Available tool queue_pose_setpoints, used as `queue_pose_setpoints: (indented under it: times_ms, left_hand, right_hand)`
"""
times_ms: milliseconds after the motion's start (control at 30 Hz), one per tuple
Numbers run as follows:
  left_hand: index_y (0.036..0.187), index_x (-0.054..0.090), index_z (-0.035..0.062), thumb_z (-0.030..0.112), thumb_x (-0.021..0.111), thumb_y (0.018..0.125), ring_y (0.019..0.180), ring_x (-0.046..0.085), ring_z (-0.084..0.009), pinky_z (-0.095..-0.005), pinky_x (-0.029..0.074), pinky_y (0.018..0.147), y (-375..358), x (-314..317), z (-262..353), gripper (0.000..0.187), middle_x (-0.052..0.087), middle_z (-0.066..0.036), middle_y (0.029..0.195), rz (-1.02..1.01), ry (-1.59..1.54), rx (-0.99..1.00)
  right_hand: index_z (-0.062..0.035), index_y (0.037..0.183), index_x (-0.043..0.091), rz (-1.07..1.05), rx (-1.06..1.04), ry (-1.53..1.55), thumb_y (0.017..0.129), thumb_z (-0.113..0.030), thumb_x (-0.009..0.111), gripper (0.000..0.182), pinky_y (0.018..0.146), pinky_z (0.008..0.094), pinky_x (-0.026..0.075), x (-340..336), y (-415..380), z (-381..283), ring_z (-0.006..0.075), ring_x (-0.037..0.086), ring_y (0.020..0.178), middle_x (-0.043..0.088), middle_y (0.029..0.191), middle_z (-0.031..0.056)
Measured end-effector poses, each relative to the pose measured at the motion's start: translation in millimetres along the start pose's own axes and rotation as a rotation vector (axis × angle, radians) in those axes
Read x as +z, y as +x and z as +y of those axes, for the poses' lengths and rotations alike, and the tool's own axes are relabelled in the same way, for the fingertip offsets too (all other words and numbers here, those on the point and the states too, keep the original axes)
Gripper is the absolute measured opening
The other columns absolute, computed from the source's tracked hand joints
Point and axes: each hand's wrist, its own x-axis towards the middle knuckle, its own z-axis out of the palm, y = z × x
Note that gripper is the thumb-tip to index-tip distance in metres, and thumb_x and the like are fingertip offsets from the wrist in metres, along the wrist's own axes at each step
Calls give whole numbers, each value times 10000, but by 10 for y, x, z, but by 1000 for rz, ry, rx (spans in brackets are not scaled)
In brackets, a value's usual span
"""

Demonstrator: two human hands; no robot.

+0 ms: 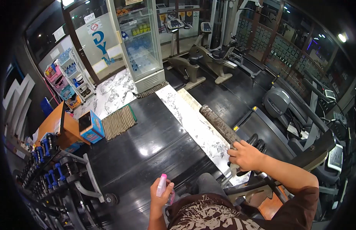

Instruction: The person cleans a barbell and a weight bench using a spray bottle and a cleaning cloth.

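Brown shirt [208, 215] up close, a bottle [161, 188] in the left hand [159, 200], the right hand [247, 156] at a padded roller [221, 124]

Seated or bent low, I can't tell which, the person shows a skull print on the chest and one grey trouser leg [205, 184] just ahead of it. Down by the lap, the left hand is wrapped around the bottle, a small see-through one with a pink top, held nearly upright. Over on the other side, the right arm reaches out, and the right hand's fingers curl at the near end of the padded roller. Something pale shows beneath them, so I cannot tell which of the two they are clamped on.

The padded roller is long, brown and mottled, slanting away from the right hand above a marble-patterned strip [191, 129] on the black floor [143, 153]. Dark rounded pieces [257, 143] sit just beside that hand, and a treadmill [262, 130] lies beyond them.

Off to the person's left stands a rack of dumbbells [58, 173], several of them blue. Past it are a wooden table [72, 132], a blue box [94, 129] and a striped mat [118, 122]. Farther back, a glass-fronted fridge [149, 78] stands near two exercise bikes [185, 69].
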Motion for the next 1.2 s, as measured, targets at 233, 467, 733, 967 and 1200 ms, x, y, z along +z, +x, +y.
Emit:
queue_pose_setpoints:
  times_ms: [233,467,733,967,1200]
  left_hand:
    - [941,614,-1,65,745,882,612,607,-100,-258,494,565,61,-143,95,158,631,-49,760,-24,-11,48]
    - [951,610,1,43,743,890,623,615,-97,-252,494,575,47,86,331,152,646,-53,774,-34,-61,116]
    - [937,615,-2,82,752,885,608,616,-110,-260,503,559,-14,4,0,169,626,-46,763,-20,-78,18]
    - [953,606,-17,70,723,879,598,605,-132,-283,517,565,159,-37,-24,163,611,-58,752,-38,-58,9]
    - [959,609,-12,91,746,870,613,608,-127,-287,528,568,372,-2,6,192,614,-59,775,-64,-60,-3]
  right_hand:
    - [-157,925,682,445,134,-116,844,-214,609,123,811,398,422,417,1068,543,272,521,987,552,1029,48]
    - [-119,901,672,714,417,60,805,-135,666,98,869,437,444,358,1968,959,306,533,1015,572,1050,85]
    - [-154,849,729,243,59,-230,870,-215,579,163,927,367,428,366,1046,438,211,560,1048,634,1020,-4]
    - [-140,921,724,56,143,-47,831,-173,622,140,860,343,429,-36,20,-88,208,555,1063,626,1029,-19]
    - [-93,1250,561,371,582,267,656,-147,806,644,1046,486,414,95,-280,-137,409,451,1290,511,1356,160]
